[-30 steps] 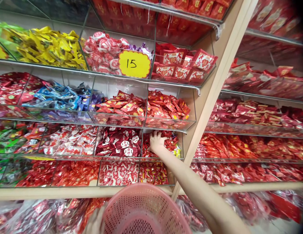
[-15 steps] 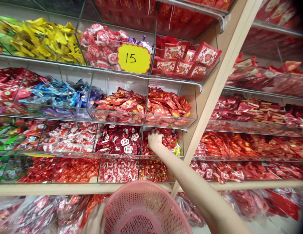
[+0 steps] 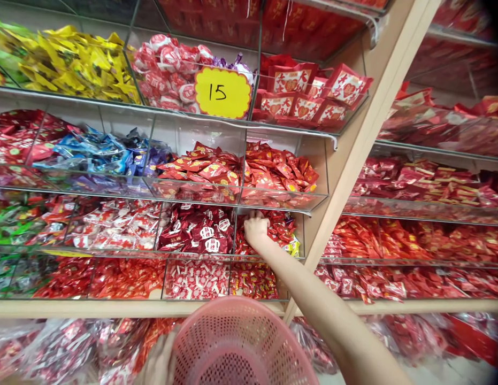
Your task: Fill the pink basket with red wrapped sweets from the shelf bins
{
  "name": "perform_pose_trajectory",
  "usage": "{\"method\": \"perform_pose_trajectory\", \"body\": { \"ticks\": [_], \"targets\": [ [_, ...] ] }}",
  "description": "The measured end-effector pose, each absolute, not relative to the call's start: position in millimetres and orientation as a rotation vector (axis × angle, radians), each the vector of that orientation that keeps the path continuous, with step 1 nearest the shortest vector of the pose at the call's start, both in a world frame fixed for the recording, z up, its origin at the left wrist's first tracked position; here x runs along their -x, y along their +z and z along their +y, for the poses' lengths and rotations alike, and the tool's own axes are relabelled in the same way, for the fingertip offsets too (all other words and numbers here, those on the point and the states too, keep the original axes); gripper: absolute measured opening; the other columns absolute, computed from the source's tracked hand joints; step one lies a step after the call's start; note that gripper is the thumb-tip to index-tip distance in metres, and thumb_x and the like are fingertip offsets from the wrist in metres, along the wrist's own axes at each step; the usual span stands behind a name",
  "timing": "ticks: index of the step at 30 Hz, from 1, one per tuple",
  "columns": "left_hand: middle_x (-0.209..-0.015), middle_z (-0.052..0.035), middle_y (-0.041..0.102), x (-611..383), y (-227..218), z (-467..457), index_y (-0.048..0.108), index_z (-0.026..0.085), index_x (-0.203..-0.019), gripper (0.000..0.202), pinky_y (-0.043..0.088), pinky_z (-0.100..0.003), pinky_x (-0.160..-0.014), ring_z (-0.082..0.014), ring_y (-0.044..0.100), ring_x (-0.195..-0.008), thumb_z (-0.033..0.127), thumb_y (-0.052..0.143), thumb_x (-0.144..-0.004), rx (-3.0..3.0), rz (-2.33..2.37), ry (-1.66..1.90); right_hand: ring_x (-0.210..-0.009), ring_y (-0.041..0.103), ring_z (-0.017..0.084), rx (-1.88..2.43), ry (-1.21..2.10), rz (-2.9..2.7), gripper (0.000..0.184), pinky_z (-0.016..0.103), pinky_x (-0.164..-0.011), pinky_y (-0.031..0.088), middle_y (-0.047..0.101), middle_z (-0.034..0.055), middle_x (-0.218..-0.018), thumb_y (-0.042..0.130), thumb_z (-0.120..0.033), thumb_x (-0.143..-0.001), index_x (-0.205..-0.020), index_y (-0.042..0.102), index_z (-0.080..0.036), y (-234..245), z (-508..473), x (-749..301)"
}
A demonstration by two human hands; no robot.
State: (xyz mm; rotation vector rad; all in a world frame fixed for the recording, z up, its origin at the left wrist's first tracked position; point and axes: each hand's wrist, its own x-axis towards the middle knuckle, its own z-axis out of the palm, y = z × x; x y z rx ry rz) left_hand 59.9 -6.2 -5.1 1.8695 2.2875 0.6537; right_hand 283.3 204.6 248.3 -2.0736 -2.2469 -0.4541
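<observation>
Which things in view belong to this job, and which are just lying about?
In use:
right hand
red packets around it
left hand
pink basket beside it

Just lying about:
yellow "15" sign
yellow packets
blue packets
maroon packets

A yellow sign (image 3: 223, 92) with a wavy border, fixed at the front edge of the upper shelf (image 3: 104, 107), carries the handwritten number "15". To its right, near that shelf's right end, red packets (image 3: 292, 78) show a large character, "大", with a heart beside it. Two shelves lower, dark maroon packets (image 3: 204, 233) bear white labels with Chinese characters, seemingly "囍禮". Print on the red wrappers (image 3: 277, 227) near that lower shelf's right end is too small to read.
</observation>
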Motion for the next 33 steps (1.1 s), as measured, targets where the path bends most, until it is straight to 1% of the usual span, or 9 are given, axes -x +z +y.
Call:
{"method": "perform_pose_trajectory", "body": {
  "ticks": [2,5,8,11,16,18,23,29,33],
  "targets": [
    [-0.127,-0.0063,0.06,-59.4,-6.4,-6.0,0.053,0.024,-0.125,0.046,0.047,-0.032,-0.095,-0.02,0.055,-0.118,0.02,0.038,-0.081,-1.869,2.262,0.661,-0.111,0.046,0.037,2.058,-0.507,-2.215,0.047,0.05,-0.068,0.046,0.051,0.0254,-0.123,0.026,-0.002,-0.085,-0.118,0.059,-0.009,244.1,205.4,-281.9],
    [-0.13,-0.0078,0.058,-58.7,-8.2,-6.1,0.052,0.022,-0.127,0.046,0.045,-0.034,-0.098,-0.0204,0.052,-0.122,0.021,0.034,-0.084,-1.865,2.256,0.638,-0.11,0.047,0.037,2.053,-0.539,-2.225,0.048,0.048,-0.067,0.046,0.053,0.0248,-0.122,0.025,-0.001,-0.085,-0.116,0.061,-0.01,241.8,207.4,-280.7],
    [-0.134,-0.0107,0.054,-59.4,-7.2,-6.4,0.048,0.018,-0.131,0.048,0.043,-0.036,-0.101,-0.0213,0.049,-0.125,0.022,0.027,-0.088,-1.869,2.266,0.569,-0.11,0.049,0.034,2.022,-0.537,-2.272,0.045,0.043,-0.067,0.047,0.054,0.0232,-0.122,0.028,-0.001,-0.085,-0.109,0.065,-0.011,243.5,209.5,-283.0],
    [-0.137,-0.0119,0.052,-62.0,-1.7,-6.8,0.046,0.015,-0.134,0.051,0.043,-0.035,-0.102,-0.0212,0.049,-0.126,0.021,0.022,-0.089,-1.877,2.282,0.488,-0.109,0.052,0.029,1.958,-0.514,-2.329,0.04,0.037,-0.069,0.047,0.057,0.022,-0.121,0.032,-0.001,-0.085,-0.102,0.068,-0.01,246.9,210.1,-288.6],
    [-0.134,-0.0127,0.054,-66.4,9.1,-7.4,0.049,0.014,-0.132,0.051,0.044,-0.034,-0.101,-0.0211,0.051,-0.124,0.019,0.022,-0.089,-1.893,2.291,0.452,-0.096,0.061,0.023,1.897,-0.466,-2.395,0.034,0.035,-0.073,0.048,0.065,0.0181,-0.11,0.04,-0.004,-0.085,-0.101,0.068,-0.013,251.6,207.7,-296.4],
    [-0.134,-0.0133,0.054,-67.2,11.1,-7.7,0.049,0.014,-0.132,0.051,0.044,-0.034,-0.101,-0.0212,0.052,-0.123,0.018,0.022,-0.088,-1.898,2.288,0.446,-0.099,0.061,0.024,1.895,-0.458,-2.402,0.032,0.035,-0.074,0.048,0.065,0.0181,-0.11,0.043,-0.005,-0.084,-0.103,0.067,-0.014,252.0,206.9,-296.9],
    [-0.135,-0.0123,0.053,-66.6,10.1,-7.7,0.047,0.014,-0.133,0.052,0.043,-0.033,-0.101,-0.0201,0.051,-0.124,0.019,0.021,-0.089,-1.897,2.285,0.415,-0.116,0.051,0.028,1.848,-0.477,-2.415,0.031,0.037,-0.075,0.049,0.057,0.0206,-0.124,0.048,-0.006,-0.082,-0.106,0.065,-0.013,250.3,207.8,-297.2],
    [-0.136,-0.0137,0.051,-66.8,11.0,-8.1,0.046,0.013,-0.133,0.053,0.043,-0.034,-0.101,-0.0217,0.049,-0.126,0.021,0.021,-0.088,-1.878,2.267,0.432,-0.11,0.056,0.027,1.743,-0.463,-2.447,0.035,0.035,-0.076,0.05,0.061,0.0205,-0.117,0.041,-0.002,-0.082,-0.105,0.065,-0.012,250.6,209.6,-302.0],
    [-0.132,-0.0106,0.056,-68.1,12.1,-7.6,0.049,0.017,-0.131,0.051,0.046,-0.032,-0.096,-0.0192,0.054,-0.12,0.021,0.023,-0.087,-1.906,2.239,0.514,-0.112,0.055,0.026,1.693,-0.413,-2.438,0.031,0.035,-0.08,0.05,0.059,0.017,-0.123,0.047,-0.011,-0.083,-0.11,0.062,-0.017,253.2,208.3,-306.8]
  ]
}}
